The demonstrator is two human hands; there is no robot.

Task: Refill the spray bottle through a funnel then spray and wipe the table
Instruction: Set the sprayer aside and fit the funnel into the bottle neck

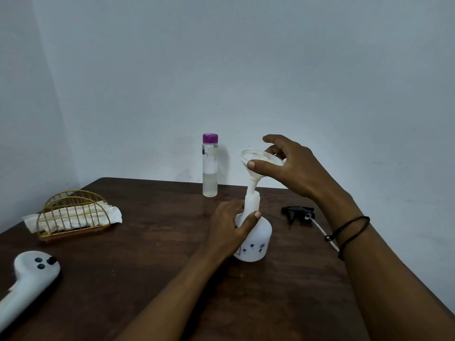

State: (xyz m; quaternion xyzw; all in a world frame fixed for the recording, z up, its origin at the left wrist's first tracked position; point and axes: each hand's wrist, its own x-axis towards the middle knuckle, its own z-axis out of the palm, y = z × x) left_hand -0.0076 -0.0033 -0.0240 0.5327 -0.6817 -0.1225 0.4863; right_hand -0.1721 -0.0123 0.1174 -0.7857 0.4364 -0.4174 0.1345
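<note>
The left hand (pixel 229 230) grips the bottle (pixel 256 242) at its neck; the right hand (pixel 290 166) pinches the tilted funnel (pixel 258 163) by its rim. Released askew, the funnel could tip out and spill the refill.

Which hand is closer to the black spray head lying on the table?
The right hand. It holds the funnel above and to the left of the spray head. The left hand grips the white bottle, farther left.
</note>
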